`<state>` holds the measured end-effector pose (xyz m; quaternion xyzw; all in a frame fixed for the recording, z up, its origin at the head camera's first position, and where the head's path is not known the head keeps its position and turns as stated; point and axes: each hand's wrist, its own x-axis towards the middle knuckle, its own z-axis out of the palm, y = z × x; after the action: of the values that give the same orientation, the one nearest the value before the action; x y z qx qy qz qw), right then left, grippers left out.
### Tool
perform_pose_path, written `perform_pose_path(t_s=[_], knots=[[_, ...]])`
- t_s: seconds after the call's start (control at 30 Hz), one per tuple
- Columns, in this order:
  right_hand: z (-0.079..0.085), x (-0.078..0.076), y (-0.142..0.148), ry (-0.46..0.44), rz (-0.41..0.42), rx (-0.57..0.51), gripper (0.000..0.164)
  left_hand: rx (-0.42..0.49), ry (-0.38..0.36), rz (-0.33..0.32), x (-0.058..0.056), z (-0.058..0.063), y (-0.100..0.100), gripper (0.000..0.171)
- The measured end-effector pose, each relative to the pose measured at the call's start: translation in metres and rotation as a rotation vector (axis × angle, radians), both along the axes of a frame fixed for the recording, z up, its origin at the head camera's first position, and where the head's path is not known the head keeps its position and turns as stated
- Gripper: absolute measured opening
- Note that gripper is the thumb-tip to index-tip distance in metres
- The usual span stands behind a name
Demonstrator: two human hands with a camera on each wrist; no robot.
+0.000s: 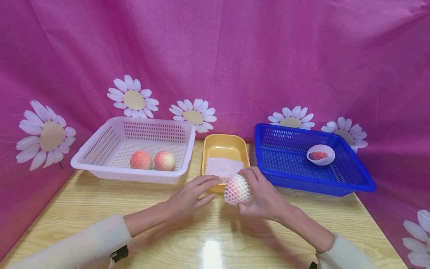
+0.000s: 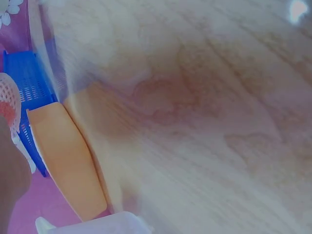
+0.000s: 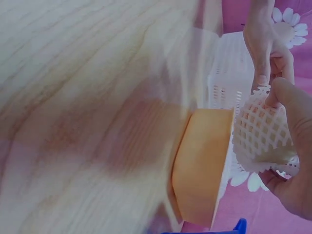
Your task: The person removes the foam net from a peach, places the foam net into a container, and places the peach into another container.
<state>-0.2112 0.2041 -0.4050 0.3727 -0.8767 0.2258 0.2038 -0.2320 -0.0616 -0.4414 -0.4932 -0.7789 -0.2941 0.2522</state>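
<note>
In the head view my right hand (image 1: pixel 265 196) grips a peach (image 1: pixel 239 188) wrapped in a white foam net, over the near end of the yellow tray. The right wrist view shows its thumb and fingers on the foam net (image 3: pixel 258 126), with the fruit showing through the mesh. My left hand (image 1: pixel 189 196) is just left of the wrapped peach, fingers loosely extended, fingertips close to the net's edge. More foam netting (image 1: pixel 223 166) lies in the yellow tray (image 1: pixel 225 141). Only part of a hand (image 2: pixel 12 170) enters the left wrist view.
A white basket (image 1: pixel 131 173) on the left holds two bare peaches, one red (image 1: pixel 141 160) and one paler (image 1: pixel 165 160). In the blue basket (image 1: pixel 302 179) on the right lies a netted peach (image 1: pixel 320 155). A pink flowered cloth (image 1: pixel 215 48) hangs behind the wooden table (image 1: pixel 174 243).
</note>
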Motion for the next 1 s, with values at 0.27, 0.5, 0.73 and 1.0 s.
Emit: perform_pose_path(t_s=[0.27,0.5,0.73,1.0], knots=[[0.012,-0.002,0.000,0.020,0.007,0.002,0.078,-0.006,-0.015,0.005,0.000,0.012,0.002,0.048],[0.016,-0.003,-0.002,0.032,0.010,-0.005,0.077,-0.008,-0.012,-0.003,-0.003,0.018,0.005,0.044],[0.017,-0.002,-0.004,0.017,0.019,-0.009,0.078,0.004,0.015,-0.007,-0.003,0.022,0.008,0.044],[0.019,-0.001,-0.007,0.027,0.031,-0.013,0.078,0.046,0.013,-0.052,-0.002,0.025,0.012,0.048]])
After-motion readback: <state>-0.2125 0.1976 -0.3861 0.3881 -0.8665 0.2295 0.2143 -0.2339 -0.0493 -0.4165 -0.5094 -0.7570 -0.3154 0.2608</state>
